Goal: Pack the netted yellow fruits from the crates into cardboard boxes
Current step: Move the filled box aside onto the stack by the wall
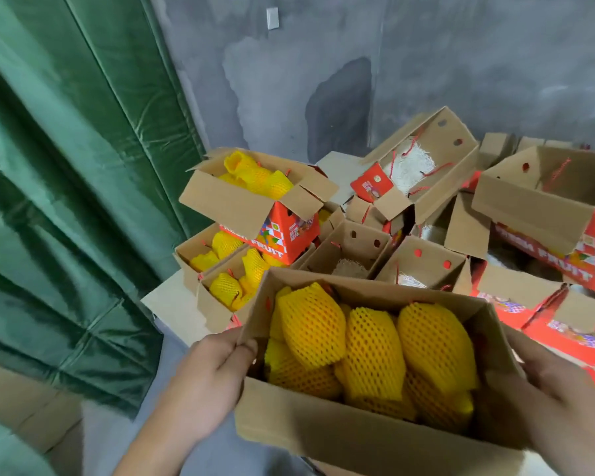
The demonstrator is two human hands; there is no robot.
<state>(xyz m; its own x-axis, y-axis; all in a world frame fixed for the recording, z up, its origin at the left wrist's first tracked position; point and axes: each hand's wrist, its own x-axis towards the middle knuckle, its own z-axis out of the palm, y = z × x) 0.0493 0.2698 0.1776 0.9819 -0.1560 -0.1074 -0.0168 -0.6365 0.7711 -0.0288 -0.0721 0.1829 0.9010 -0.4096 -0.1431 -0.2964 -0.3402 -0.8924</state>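
Hanging down the left side of the view, a green quilted curtain (66,187) is covering that wall, while a grey concrete wall (426,63) is filling the background behind the work area.

A pale table (172,304) is carrying a crowd of cardboard boxes. On its right side, empty open boxes (423,266) are sitting jumbled together, some tilted, several showing red printed sides, and one tipped box (423,159) is holding white shredded padding. On its left side, three filled boxes (241,201) are standing stacked, the top one resting slantwise across the two below, each showing netted yellow fruits.

Nearest the camera, one open cardboard box (375,438) is being held up in front of the table by both hands. Inside it, netted yellow fruits (371,352) are lying packed side by side, each wrapped in yellow foam mesh, with more fruit partly visible beneath the top layer.

The left hand (203,383) is gripping the box's left end, with its thumb hooking over the rim and its fingers wrapping the outer wall. The right hand (560,400) is pressing against the box's right end with fingers curling round the corner, gripping it too. No crate is showing in this view.
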